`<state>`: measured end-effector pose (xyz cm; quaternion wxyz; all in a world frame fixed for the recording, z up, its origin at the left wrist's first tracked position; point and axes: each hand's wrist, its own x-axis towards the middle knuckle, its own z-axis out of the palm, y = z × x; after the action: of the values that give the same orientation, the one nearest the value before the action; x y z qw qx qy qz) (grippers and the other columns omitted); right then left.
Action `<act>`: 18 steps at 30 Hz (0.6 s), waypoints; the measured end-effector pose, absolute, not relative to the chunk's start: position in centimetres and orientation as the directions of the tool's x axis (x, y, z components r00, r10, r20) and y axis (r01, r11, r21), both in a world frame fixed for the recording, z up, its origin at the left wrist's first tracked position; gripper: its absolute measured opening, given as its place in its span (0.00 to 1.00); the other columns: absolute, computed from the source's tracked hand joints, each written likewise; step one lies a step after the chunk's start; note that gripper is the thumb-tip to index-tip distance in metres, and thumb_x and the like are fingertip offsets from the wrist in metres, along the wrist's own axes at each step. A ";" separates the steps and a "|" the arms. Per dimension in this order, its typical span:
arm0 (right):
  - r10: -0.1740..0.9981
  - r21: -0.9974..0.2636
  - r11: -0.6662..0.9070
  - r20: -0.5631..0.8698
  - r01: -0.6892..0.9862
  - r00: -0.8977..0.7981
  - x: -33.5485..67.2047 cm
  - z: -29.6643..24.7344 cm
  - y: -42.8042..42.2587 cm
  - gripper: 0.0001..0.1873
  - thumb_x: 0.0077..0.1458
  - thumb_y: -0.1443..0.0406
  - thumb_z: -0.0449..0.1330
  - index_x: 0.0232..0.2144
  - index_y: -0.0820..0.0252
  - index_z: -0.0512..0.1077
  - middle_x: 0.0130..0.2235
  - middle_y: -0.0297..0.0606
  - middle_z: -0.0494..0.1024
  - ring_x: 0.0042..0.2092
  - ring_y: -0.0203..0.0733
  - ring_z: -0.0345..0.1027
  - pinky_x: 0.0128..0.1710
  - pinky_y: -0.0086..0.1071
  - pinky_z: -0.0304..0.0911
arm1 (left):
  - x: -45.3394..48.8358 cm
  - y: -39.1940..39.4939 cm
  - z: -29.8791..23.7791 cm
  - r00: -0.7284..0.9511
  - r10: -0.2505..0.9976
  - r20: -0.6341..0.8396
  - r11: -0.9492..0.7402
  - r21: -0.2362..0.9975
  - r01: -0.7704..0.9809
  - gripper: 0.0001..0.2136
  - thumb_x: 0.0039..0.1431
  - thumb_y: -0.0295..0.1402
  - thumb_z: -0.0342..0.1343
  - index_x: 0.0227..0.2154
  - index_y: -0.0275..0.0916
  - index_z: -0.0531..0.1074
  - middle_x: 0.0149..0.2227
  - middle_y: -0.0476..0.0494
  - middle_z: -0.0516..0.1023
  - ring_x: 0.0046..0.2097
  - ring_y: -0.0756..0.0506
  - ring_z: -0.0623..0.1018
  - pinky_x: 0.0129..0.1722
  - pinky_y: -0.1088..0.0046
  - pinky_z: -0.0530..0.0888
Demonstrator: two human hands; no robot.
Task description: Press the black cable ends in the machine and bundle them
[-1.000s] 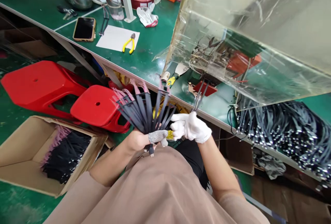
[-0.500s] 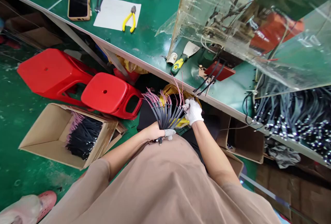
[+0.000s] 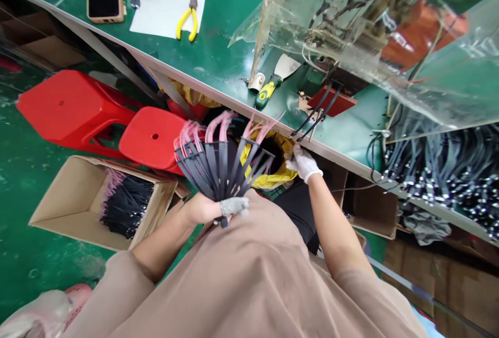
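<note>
The left hand [image 3: 202, 209] gripped a fan of black cables [image 3: 220, 169] below the bench [image 3: 210, 67]; the gloved right hand [image 3: 304, 164], fingers nearly closed, sat under its edge, its hold unclear.

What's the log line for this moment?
left hand: holds black cable fan, pink wires up | right hand: white glove, at bench edge | nearby: yellow bag, red stool
</note>
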<state>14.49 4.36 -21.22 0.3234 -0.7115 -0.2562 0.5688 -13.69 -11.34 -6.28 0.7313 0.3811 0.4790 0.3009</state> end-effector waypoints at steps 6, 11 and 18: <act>0.762 -0.724 -0.648 -0.618 0.238 0.193 15.9 -19.8 3.0 0.22 0.56 0.60 0.66 0.52 0.56 0.73 0.53 0.46 0.78 0.42 0.47 0.79 0.41 0.35 0.75 | -13.1 -8.9 -5.5 0.208 0.891 -0.402 0.438 0.883 -0.168 0.21 0.54 0.51 0.66 0.37 0.35 0.79 0.23 0.46 0.77 0.23 0.50 0.76 0.17 0.81 0.69; 0.786 -0.766 -0.614 -0.615 0.188 0.060 16.3 -17.3 1.8 0.15 0.56 0.62 0.68 0.45 0.62 0.75 0.36 0.42 0.81 0.32 0.40 0.77 0.32 0.32 0.76 | -11.1 -6.0 -5.5 0.115 0.975 -0.191 0.217 0.927 -0.305 0.17 0.49 0.45 0.71 0.34 0.37 0.79 0.22 0.49 0.75 0.23 0.51 0.74 0.20 0.78 0.69; 0.886 -0.891 -0.453 -0.446 -0.037 -0.125 17.4 -10.8 0.7 0.33 0.46 0.51 0.75 0.49 0.62 0.73 0.42 0.44 0.82 0.34 0.38 0.77 0.34 0.32 0.77 | -7.8 -0.9 -6.0 0.010 0.998 -0.056 0.057 0.972 -0.230 0.19 0.51 0.51 0.67 0.25 0.37 0.74 0.20 0.51 0.71 0.21 0.53 0.68 0.22 0.76 0.66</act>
<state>17.39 0.74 -10.85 0.3574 -0.5566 -0.3815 0.6457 -7.77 -0.90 -5.96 0.5693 0.4251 0.4520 0.5393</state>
